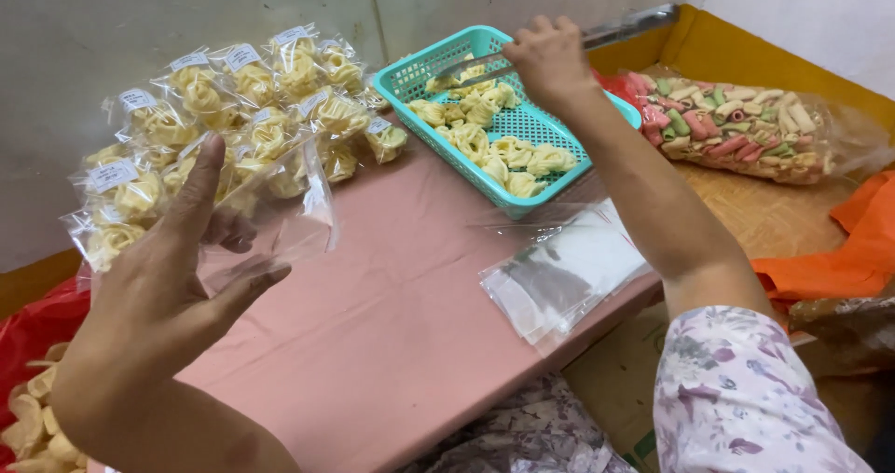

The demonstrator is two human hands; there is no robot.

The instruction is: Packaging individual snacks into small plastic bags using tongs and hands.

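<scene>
My left hand point(177, 268) holds up an empty clear plastic bag point(280, 217) by its mouth, fingers spread inside it, over the left part of the pink table. My right hand point(550, 58) reaches to the far side and grips metal tongs point(611, 33), whose tips dip into a teal plastic basket point(550, 193). The basket holds several pale yellow rolled crackers point(503, 151). Behind the bag lies a heap of small sealed bags of the same crackers point(242, 100), each with a white label.
A stack of empty clear bags point(559, 277) lies at the table's right edge. A large bag of coloured tube crackers point(736, 123) rests on the right, orange cloth point(839, 259) beside it. A red bag with pale crackers point(33, 417) sits at lower left. The wall stands right behind the table.
</scene>
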